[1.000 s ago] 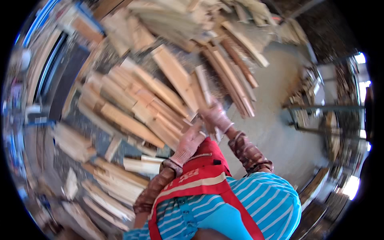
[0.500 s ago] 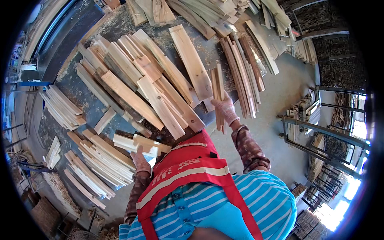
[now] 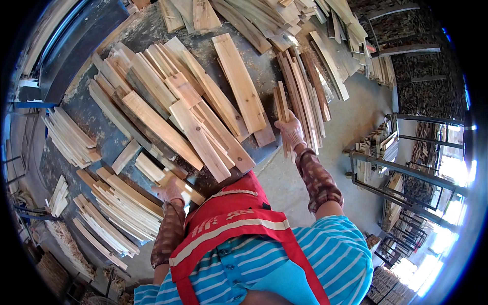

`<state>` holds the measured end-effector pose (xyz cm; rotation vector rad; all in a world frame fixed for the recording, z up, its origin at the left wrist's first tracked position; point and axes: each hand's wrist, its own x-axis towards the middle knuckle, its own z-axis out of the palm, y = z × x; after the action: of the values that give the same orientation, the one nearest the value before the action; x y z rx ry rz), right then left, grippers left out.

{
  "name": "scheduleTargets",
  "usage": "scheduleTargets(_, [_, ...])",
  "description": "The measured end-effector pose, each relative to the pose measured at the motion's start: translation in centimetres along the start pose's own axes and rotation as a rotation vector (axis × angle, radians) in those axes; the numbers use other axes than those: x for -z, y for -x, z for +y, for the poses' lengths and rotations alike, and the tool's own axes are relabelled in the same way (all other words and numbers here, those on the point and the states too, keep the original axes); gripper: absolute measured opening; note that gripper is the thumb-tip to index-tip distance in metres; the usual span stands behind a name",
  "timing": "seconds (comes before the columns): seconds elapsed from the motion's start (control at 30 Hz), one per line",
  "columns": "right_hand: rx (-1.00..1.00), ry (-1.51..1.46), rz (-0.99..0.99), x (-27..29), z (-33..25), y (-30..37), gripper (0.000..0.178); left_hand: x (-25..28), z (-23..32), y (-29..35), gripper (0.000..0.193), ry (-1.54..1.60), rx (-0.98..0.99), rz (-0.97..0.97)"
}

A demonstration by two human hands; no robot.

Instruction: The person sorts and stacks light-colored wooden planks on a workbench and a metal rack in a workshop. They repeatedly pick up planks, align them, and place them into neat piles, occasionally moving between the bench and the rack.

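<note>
My right hand [image 3: 291, 132], in a pale knit glove, is closed round a few narrow wooden strips [image 3: 280, 101] at the table's right edge. These strips lie alongside a stack of long, thin boards [image 3: 301, 89]. My left hand [image 3: 170, 192], gloved the same way, grips short pale boards [image 3: 150, 168] near the table's front edge, close to my red apron. Its fingers are partly hidden. Between my hands, a broad pile of planks [image 3: 195, 134] lies slanted across the dark table [image 3: 203, 47], with one wide knotted plank [image 3: 239, 81] at its right.
Sorted strips [image 3: 119, 203] lie to the left of my left hand, with another bundle [image 3: 71, 137] farther left. More loose boards [image 3: 249, 23] cover the far side. A metal rack [image 3: 406, 168] stands on the floor at right. A dark machine bed [image 3: 79, 53] is at the far left.
My right hand and its strips have shifted slightly right, against the stack there. My left hand has moved a little left, and the short boards by it have turned.
</note>
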<state>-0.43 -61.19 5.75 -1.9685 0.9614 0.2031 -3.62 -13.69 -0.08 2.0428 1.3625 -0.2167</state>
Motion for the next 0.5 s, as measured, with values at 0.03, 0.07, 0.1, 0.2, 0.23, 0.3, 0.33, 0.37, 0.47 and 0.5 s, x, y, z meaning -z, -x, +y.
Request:
scheduleTargets(0.03, [-0.026, 0.088, 0.014, 0.4, -1.2, -0.2, 0.049, -0.1, -0.7, -0.9, 0.105, 0.007, 0.005, 0.001])
scheduleTargets(0.07, [-0.026, 0.203, 0.049, 0.6, -1.0, -0.8, 0.045, 1.0, 0.3, -0.6, 0.101, 0.033, 0.055, -0.057])
scheduleTargets(0.1, [-0.051, 0.320, 0.073, 0.5, -0.7, -1.4, 0.046, 0.7, -0.8, -1.8, 0.099, 0.057, 0.028, -0.079])
scheduleTargets(0.2, [-0.111, 0.628, 0.128, 0.1, -1.8, -2.5, 0.046, -0.1, -4.1, -5.7, 0.093, 0.176, -0.006, -0.182])
scheduleTargets(0.23, [-0.089, 0.656, 0.146, 0.1, -1.9, -2.2, 0.047, 0.2, -4.1, -5.8, 0.091, 0.229, 0.016, -0.234])
scheduleTargets(0.3, [-0.019, 0.729, 0.162, 0.3, -1.6, -2.0, 0.052, 0.1, -4.6, -6.8, 0.075, 0.236, 0.023, -0.295])
scheduleTargets(0.33, [0.001, 0.777, 0.163, 0.2, -1.2, -2.2, 0.063, 1.0, -4.4, -6.6, 0.069, 0.300, 0.012, -0.377])
scheduleTargets(0.37, [0.030, 0.783, 0.204, 0.3, -0.4, -2.4, 0.065, 1.7, -3.7, -6.1, 0.064, 0.364, 0.002, -0.460])
scheduleTargets(0.47, [0.061, 0.790, 0.254, 0.9, 0.1, -2.4, 0.074, 1.9, -4.1, -7.1, 0.049, 0.404, -0.052, -0.471])
scheduleTargets(0.5, [0.067, 0.780, 0.252, 1.0, -0.3, -2.4, 0.074, 2.2, -4.4, -7.6, 0.048, 0.420, -0.076, -0.471])
